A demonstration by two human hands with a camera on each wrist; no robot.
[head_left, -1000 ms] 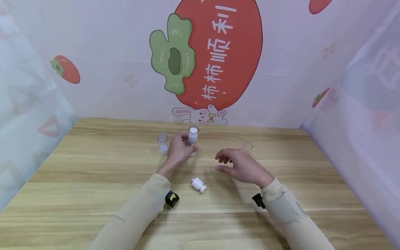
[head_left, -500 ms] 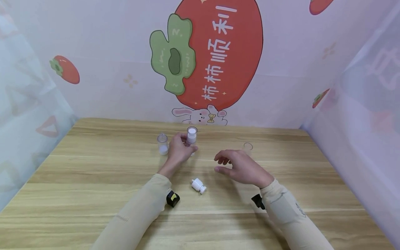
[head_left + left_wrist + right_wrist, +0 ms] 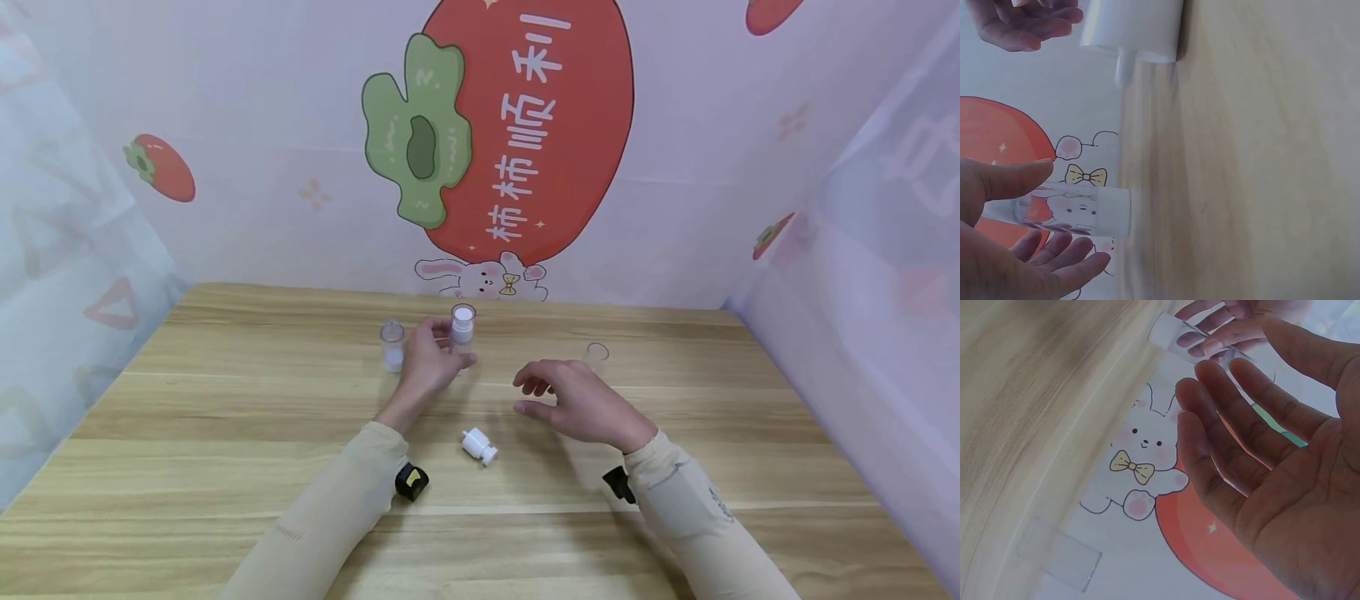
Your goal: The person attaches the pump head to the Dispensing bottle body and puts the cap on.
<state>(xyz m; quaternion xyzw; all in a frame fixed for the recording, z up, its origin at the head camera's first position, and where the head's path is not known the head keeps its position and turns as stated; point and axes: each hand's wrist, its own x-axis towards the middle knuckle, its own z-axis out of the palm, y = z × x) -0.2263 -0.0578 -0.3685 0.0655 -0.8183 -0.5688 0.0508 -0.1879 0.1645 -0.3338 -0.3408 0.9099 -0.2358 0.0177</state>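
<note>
In the head view, my left hand (image 3: 429, 354) stands around an upright clear bottle (image 3: 462, 325). White shows near its rim, and the left wrist view shows a white base (image 3: 1114, 212) at its table end. The left thumb (image 3: 1022, 178) lies apart from the bottle there, with the fingers (image 3: 1072, 259) loosely bent on the other side. My right hand (image 3: 577, 400) hovers over the table, holding nothing, fingers relaxed and slightly bent. A white pump head (image 3: 478, 446) lies on its side between the forearms.
Another clear bottle with white low inside (image 3: 392, 346) stands left of the left hand. An open clear cylinder (image 3: 597, 357), like a cap, stands behind the right hand. Everything stands on a wooden table (image 3: 225, 400) against a printed backdrop (image 3: 300, 233).
The hands have stayed almost in place. Around the bottle, the left fingers look slightly looser, and more of its clear lower body shows.
</note>
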